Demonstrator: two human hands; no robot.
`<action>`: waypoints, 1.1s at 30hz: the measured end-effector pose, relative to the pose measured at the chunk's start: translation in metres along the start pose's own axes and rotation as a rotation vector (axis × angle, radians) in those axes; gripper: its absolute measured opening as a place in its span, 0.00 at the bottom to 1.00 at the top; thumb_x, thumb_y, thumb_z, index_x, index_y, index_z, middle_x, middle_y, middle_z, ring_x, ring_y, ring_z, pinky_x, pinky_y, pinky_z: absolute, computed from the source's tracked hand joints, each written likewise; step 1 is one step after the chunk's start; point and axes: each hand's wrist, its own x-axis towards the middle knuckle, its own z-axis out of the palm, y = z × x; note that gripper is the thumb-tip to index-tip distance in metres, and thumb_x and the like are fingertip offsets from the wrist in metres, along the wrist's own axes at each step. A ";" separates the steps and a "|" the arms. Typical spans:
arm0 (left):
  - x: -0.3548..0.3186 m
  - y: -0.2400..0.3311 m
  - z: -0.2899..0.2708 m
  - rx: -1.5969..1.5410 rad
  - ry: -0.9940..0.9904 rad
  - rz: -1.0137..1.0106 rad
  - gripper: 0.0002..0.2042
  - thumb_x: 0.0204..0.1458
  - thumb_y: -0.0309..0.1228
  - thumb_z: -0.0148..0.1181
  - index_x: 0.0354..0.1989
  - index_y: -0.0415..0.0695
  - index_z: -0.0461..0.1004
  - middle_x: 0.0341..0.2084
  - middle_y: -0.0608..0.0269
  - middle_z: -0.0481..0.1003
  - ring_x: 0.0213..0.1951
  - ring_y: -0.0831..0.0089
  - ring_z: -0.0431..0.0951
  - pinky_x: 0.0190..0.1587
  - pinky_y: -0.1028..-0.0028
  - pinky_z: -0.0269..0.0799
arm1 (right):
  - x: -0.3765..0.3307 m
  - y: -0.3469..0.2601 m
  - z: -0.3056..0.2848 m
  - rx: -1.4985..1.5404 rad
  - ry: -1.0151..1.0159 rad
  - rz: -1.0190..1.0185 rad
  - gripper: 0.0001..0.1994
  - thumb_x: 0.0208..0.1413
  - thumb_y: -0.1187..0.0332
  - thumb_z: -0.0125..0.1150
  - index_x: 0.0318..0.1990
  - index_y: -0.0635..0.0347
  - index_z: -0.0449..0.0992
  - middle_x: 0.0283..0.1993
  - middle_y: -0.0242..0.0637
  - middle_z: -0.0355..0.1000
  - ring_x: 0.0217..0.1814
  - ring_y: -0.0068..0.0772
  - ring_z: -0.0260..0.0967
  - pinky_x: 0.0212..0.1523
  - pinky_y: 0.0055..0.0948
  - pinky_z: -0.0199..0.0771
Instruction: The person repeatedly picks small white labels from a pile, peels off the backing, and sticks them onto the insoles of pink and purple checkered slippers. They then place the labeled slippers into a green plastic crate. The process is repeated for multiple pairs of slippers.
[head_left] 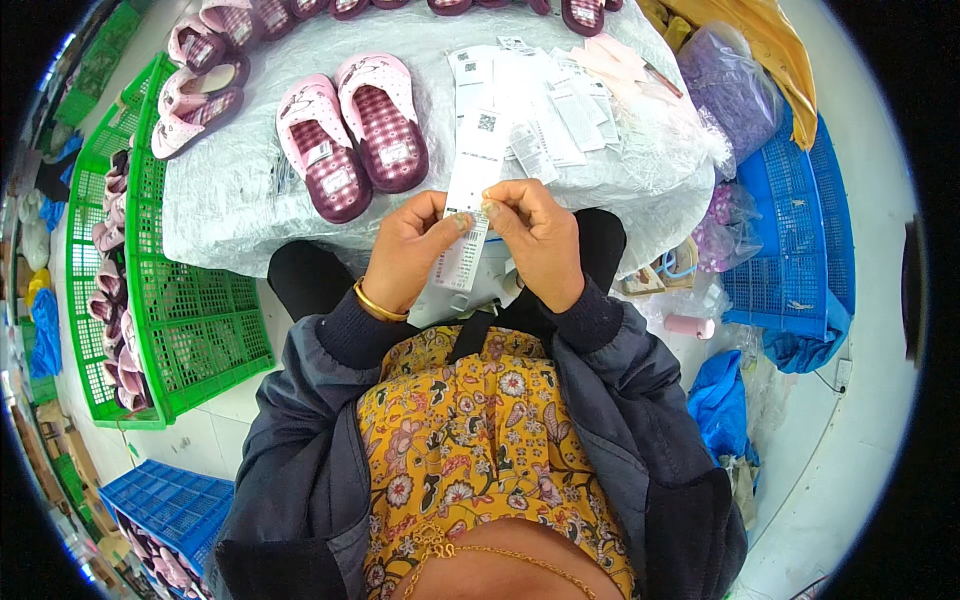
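- Left hand (408, 252) and right hand (535, 238) have their fingers pinched on a white label strip (470, 200).
- One slipper pair (352, 130) on the bench (230, 210) appears labelled; more labels (545, 100) wait.

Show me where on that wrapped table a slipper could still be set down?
Bare wrap lies at the table's near-left corner, below the slipper pair. The right half is crowded with paper tags; slippers line the far-left edge.

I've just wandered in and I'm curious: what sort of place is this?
Probably a small footwear packing or labelling workshop: pink slippers lie on the wrapped table, a green crate holds more, and both hands pinch a paper tag strip.
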 end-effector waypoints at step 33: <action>0.011 -0.002 -0.006 0.280 0.030 0.177 0.05 0.58 0.26 0.60 0.38 0.38 0.75 0.28 0.74 0.74 0.31 0.88 0.69 0.34 0.84 0.66 | -0.010 -0.006 -0.007 -0.076 0.006 0.040 0.10 0.56 0.74 0.63 0.45 0.64 0.75 0.32 0.37 0.77 0.30 0.20 0.71 0.33 0.22 0.71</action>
